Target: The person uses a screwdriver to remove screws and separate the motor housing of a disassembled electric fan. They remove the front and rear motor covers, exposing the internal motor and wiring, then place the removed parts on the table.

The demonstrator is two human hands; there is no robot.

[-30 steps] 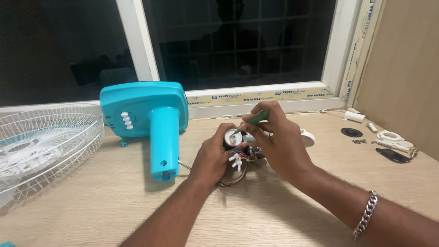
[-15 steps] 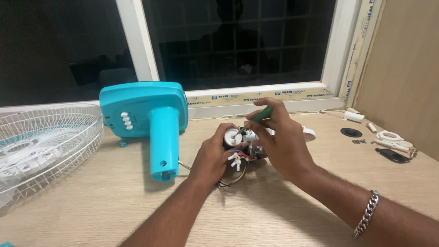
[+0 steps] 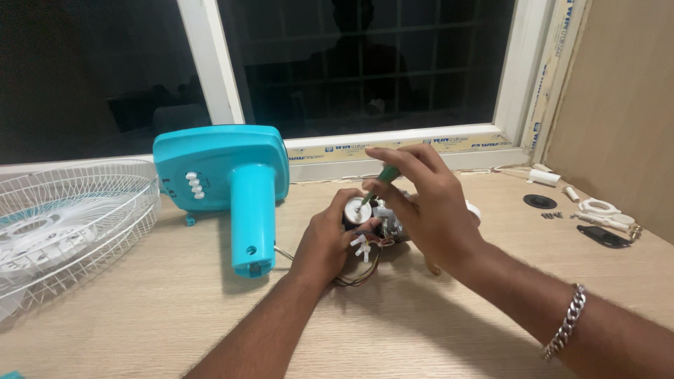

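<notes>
The left hand (image 3: 324, 242) stays wrapped around the motor (image 3: 359, 210), which sits on the table (image 3: 175, 309) just right of the teal base (image 3: 232, 179). The right hand (image 3: 421, 203) pinches the green screwdriver (image 3: 379, 181) between thumb and fingers, tip on the motor's white end. Since half a second ago the fingers have lifted and spread wider, and the handle now stands steeper. The wires (image 3: 361, 270) and the fan grille (image 3: 63, 224) lie unchanged.
</notes>
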